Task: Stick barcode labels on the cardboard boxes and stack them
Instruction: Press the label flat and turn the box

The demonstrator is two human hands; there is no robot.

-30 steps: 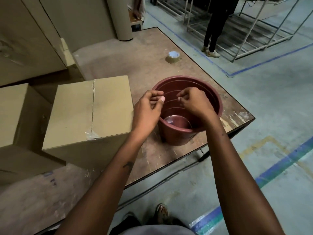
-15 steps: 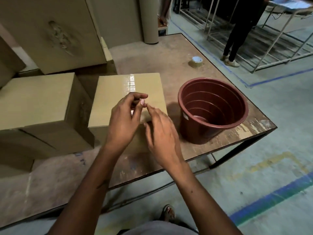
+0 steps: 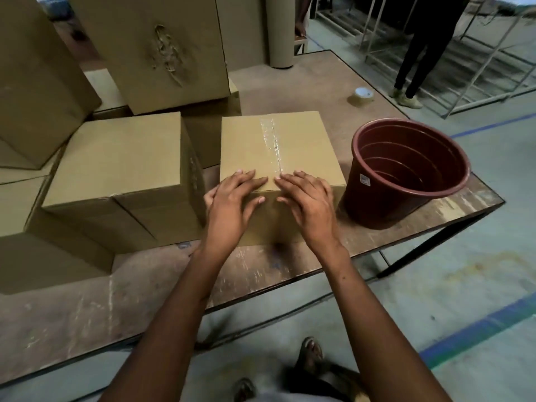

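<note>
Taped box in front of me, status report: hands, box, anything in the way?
Left hand and right hand open, fingers flat on near top edge of taped box. No label visible. Maroon bucket right of it, apart.

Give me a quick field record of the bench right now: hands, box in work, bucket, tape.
left hand: flat on near top edge of the taped box, fingers straight
right hand: flat on the same edge, beside the left
label: none visible; may be under the hands
bucket: maroon, upright, right of the taped box, on the table
tape roll: far right of the table
second box: left of the taped box
</note>
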